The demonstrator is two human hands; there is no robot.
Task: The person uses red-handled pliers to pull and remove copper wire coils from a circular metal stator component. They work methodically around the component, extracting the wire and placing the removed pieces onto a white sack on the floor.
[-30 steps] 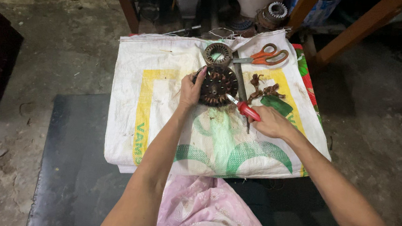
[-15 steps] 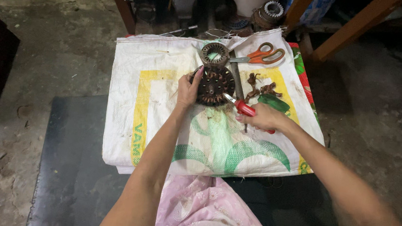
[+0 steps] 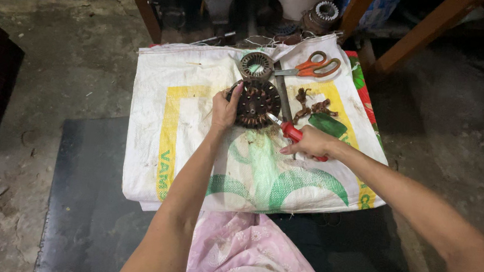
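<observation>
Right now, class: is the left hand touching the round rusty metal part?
Touching. The head view shows the left hand gripping the left rim of the round rusty part, fingers curled over its edge.

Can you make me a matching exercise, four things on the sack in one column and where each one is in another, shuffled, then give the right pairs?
Things:
1. large dark round stator
2. red-handled tool
3. orange-handled scissors
4. small grey ring

Places:
A. far edge of the white sack, right of the ring
B. gripped in the right hand
C. held at its rim by the left hand
D. lying just beyond the stator

Pairs: 1-C, 2-B, 3-A, 4-D
</observation>
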